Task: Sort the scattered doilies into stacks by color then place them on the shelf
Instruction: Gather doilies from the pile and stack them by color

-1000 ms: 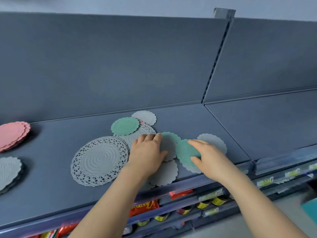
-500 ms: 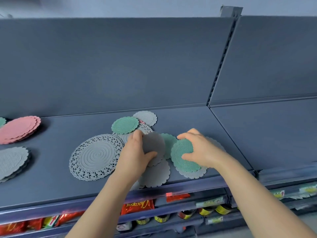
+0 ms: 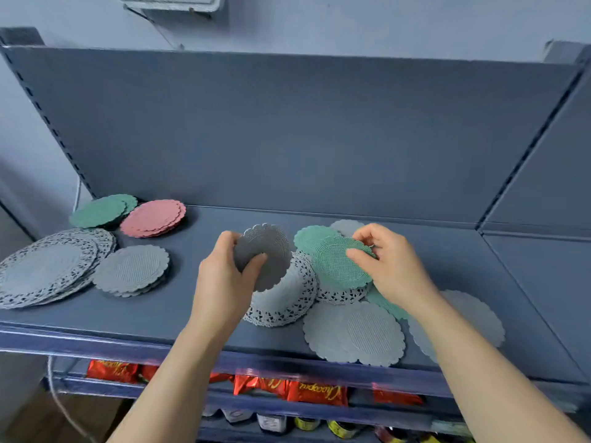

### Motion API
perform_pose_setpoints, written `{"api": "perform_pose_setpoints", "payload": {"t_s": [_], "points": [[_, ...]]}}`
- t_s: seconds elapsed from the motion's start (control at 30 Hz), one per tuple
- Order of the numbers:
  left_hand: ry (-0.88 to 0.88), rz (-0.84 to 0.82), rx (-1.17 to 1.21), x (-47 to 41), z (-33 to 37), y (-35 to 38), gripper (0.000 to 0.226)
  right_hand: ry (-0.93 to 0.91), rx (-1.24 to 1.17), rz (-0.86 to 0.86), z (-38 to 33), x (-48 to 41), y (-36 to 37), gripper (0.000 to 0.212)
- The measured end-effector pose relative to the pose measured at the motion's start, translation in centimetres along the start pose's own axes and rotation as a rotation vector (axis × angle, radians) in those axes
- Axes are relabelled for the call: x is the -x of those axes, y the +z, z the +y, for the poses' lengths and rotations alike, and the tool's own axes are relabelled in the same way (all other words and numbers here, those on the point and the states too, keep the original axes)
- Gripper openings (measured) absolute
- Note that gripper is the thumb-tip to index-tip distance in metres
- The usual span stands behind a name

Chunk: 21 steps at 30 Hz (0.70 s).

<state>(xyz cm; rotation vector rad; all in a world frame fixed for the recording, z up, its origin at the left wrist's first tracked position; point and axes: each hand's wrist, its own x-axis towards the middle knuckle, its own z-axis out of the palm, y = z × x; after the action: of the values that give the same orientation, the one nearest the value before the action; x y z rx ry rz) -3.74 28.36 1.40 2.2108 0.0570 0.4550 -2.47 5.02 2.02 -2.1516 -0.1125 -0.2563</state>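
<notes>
Lifted off the scattered pile (image 3: 353, 330) since a moment ago: small grey doily (image 3: 270, 247) pinched in the left hand (image 3: 224, 282), green doily (image 3: 339, 266) gripped by the right hand (image 3: 395, 266), above the shelf (image 3: 144, 318). Probably next to the grey stack (image 3: 131, 270) and green stack (image 3: 99, 211), far left.

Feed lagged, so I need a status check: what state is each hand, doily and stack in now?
Left hand: grips small grey scalloped doily, held tilted.
Right hand: pinches green scalloped doily above the pile.
Green doily stack: stacked, back left.
Pink doily stack: stacked beside it.
Large grey lace doily stack: stacked, far left.
Small grey doily stack: stacked, front left.
Loose grey lace doily: unsorted, under the held ones.
Loose grey scalloped doily: unsorted, flat, front right.
</notes>
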Motion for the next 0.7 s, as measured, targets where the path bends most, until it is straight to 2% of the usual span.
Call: {"api": "perform_pose_setpoints", "payload": {"t_s": [0.23,0.37,0.43,0.6,0.7], "points": [[-0.068,0.070,-0.083,-4.1,-7.2,-8.9,0.017,-0.044,-0.040,-0.062,-5.7,-3.6,10.6,0.012],[-0.164,-0.087,-0.177,-6.9,-11.4,-12.9,0.010,-0.045,-0.021,-0.055,-8.7,-5.8,16.4,0.013],[-0.170,-0.186,-0.230,-8.3,-13.1,-14.2,0.015,-0.033,-0.027,-0.045,-10.2,-6.7,18.5,0.013],[-0.063,-0.329,-0.292,-10.8,-16.2,-15.5,0.041,0.001,-0.039,0.006,-12.6,-8.6,22.2,0.014],[0.034,-0.377,-0.363,-11.6,-17.7,-15.2,0.043,0.011,-0.034,0.045,-13.4,-9.4,24.0,0.014]]}}
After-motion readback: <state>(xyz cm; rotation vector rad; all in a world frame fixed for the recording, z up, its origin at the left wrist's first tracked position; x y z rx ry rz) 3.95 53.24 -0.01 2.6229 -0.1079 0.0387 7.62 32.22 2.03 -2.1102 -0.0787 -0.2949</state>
